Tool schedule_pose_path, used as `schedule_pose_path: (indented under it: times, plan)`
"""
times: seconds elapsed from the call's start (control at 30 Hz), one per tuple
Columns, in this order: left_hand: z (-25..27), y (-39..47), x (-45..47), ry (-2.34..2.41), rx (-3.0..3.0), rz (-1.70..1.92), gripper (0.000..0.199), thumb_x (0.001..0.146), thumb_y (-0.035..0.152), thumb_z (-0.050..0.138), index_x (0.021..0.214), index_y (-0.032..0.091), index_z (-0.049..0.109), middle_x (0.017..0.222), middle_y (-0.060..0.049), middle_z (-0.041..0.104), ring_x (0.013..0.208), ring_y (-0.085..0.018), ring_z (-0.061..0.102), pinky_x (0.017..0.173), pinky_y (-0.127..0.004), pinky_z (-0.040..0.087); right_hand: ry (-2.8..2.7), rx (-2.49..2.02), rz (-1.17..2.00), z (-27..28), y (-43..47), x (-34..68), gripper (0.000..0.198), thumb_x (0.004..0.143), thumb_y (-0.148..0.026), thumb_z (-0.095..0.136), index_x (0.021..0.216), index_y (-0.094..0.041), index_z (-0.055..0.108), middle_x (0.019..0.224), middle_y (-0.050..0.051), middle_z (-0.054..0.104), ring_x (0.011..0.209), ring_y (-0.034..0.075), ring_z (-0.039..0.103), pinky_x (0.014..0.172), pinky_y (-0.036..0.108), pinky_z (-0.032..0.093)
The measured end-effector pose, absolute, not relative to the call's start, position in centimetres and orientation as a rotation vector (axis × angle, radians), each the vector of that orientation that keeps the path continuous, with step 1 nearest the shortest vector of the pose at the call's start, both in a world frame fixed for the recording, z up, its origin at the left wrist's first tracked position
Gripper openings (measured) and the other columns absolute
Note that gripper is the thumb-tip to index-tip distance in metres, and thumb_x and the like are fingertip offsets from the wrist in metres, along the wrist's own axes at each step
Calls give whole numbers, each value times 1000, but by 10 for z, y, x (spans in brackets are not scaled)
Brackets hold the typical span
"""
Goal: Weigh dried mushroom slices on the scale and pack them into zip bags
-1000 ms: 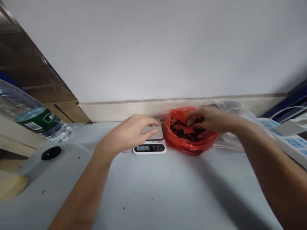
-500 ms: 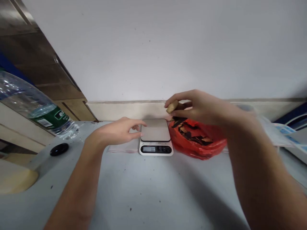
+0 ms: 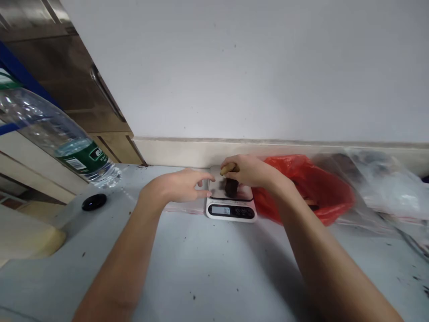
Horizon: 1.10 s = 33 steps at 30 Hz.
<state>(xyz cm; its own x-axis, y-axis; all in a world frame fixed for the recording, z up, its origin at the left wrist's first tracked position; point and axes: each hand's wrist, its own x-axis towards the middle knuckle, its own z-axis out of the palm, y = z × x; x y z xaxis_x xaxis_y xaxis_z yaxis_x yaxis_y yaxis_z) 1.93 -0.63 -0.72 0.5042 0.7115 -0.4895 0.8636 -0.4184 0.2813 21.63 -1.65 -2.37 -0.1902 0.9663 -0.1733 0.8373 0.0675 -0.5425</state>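
Note:
A white digital kitchen scale stands against the wall, its display reading 0.0. Over its plate, my right hand pinches a tan, root-like piece together with a dark brown dried slice. Whether the dark slice touches the plate, I cannot tell. My left hand is at the scale's left edge, thumb and fingers apart and nothing between them. Right of the scale sits an open red plastic bag, with a few dried pieces showing inside; my right forearm covers part of it.
A clear water bottle with a green label leans at the left, near a black oval object. Clear plastic bags lie right of the red bag. The white wall closes off the back of the grey table.
My right hand has moved left and down from above the red bag to over the scale plate, carrying the pieces. My left hand stays by the scale. The view has shifted somewhat.

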Motion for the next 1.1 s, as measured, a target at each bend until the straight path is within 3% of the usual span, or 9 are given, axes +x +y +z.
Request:
schedule_pose_path:
  times: [0.23,0.43,0.63,0.8,0.97,1.1]
  plan:
    - [-10,-9,26,1265,2250,-447,56,97,49,52,150,34,52,138,-10,67,113,-29,67,91,-39,51,-2152,-1966,685,-16,-22,222,34,92,-18,66,125,-22,74,117,8,80,106,23,74,86,28,55]
    - [-9,-10,28,1229,2245,-380,49,95,48,50,140,30,60,128,-7,72,103,-26,68,86,-35,50,-2080,-1981,721,-18,-21,231,32,93,-13,64,121,-22,77,118,9,79,106,22,74,88,27,55]
    - [2,-9,23,1305,2310,-307,37,95,45,46,115,23,68,115,-8,74,91,-24,67,77,-32,48,-2025,-1944,740,-19,-21,239,27,94,-13,61,116,-19,76,114,10,81,102,23,74,85,30,55]
    - [5,-8,18,1349,2289,-316,37,94,46,47,117,24,66,110,-8,74,84,-23,67,69,-30,46,-1954,-1947,719,-13,-27,245,28,90,-8,62,113,-19,74,112,9,80,97,22,74,79,28,55]
    - [5,-9,21,1327,2279,-338,37,95,43,46,121,25,65,112,-7,74,89,-23,66,73,-31,47,-1999,-2028,714,-8,-32,246,17,89,-13,63,101,-21,73,105,7,78,90,20,72,70,26,51]
    - [5,-10,24,1312,2268,-374,37,95,42,46,122,26,66,110,-6,73,87,-23,65,72,-31,45,-2048,-2096,739,-13,-31,247,45,79,-26,77,122,-26,64,114,7,74,92,22,70,70,28,51]
